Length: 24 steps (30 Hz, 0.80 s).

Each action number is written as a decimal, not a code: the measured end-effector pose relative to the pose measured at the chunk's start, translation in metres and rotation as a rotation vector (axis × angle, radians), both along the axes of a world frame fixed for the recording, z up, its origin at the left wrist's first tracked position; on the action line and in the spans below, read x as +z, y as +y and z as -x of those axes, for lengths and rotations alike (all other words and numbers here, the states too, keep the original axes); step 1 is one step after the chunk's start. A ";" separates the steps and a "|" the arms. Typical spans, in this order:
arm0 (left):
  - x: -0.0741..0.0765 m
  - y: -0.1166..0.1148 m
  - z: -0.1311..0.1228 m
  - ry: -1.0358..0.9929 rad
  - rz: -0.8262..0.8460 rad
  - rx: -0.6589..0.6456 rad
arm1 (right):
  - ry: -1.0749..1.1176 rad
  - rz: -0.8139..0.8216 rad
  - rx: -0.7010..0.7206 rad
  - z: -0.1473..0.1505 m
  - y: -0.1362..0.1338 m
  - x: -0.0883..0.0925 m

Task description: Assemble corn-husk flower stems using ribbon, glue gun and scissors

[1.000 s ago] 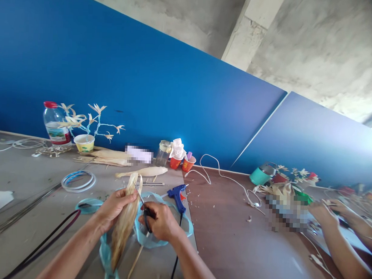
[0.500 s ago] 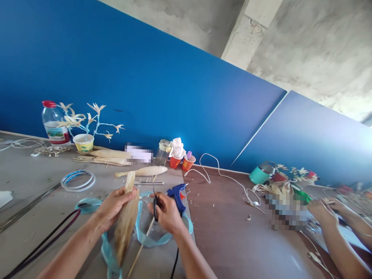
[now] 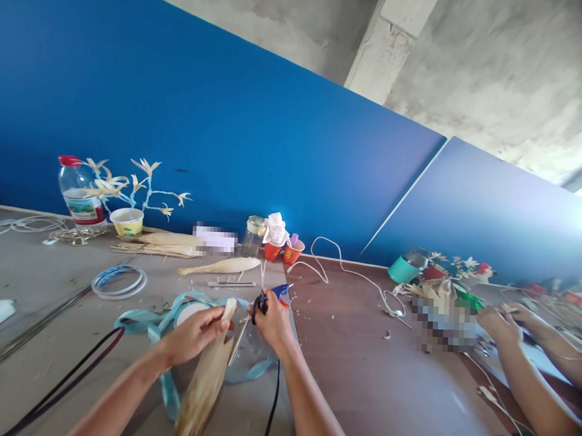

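Note:
My left hand (image 3: 196, 332) pinches a dried corn husk (image 3: 206, 383) near its narrow upper end; the browner wide end hangs toward me. In my right hand (image 3: 271, 322) are scissors (image 3: 259, 304) with black handles, their blades pointing up and away from me, parted slightly and clear of the husk. A thin pale strip (image 3: 239, 343) slants down between the hands; whether it is part of the husk I cannot tell. Light blue ribbon (image 3: 170, 392) loops on the table beneath both hands. Partly hidden behind my right hand lies a blue glue gun (image 3: 282, 292).
Another husk (image 3: 222, 265), a utility knife (image 3: 231, 284) and a jar (image 3: 253, 236) are beyond my hands. Two red cups (image 3: 293, 251) stand by the blue partition (image 3: 256, 115). Wire rings (image 3: 119, 282) lie left. Another person's hands (image 3: 502, 324) work at the right.
My left hand and the husk have moved right and slightly nearer me. My right hand has shifted a little right, and the scissors' blades now show parted. The pale strip has moved too.

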<state>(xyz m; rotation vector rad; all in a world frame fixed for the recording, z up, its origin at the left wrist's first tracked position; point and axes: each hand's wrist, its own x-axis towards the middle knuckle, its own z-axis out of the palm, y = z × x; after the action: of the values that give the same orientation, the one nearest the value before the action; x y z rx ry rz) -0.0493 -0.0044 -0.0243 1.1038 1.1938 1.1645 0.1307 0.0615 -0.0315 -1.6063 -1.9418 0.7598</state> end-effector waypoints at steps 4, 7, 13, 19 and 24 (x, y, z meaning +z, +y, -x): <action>-0.014 0.005 0.003 0.549 -0.380 -0.078 | -0.069 -0.053 0.009 -0.001 0.000 -0.002; -0.028 0.012 0.015 0.904 -0.504 0.114 | -0.100 -0.088 -0.001 -0.001 0.001 -0.005; -0.043 0.020 0.032 1.292 -0.475 0.170 | -0.163 -0.113 0.002 -0.001 0.001 -0.008; -0.049 0.025 0.030 1.370 -0.446 0.200 | -0.254 -0.118 0.054 0.000 0.002 -0.014; -0.053 0.028 0.035 1.350 -0.475 0.291 | -0.283 -0.122 0.089 0.001 0.001 -0.015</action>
<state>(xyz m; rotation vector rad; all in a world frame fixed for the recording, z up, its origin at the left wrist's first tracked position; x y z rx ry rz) -0.0843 0.0236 -0.0769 2.3025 2.1849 0.8557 0.1295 0.0624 -0.0465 -1.6334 -2.2235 0.4549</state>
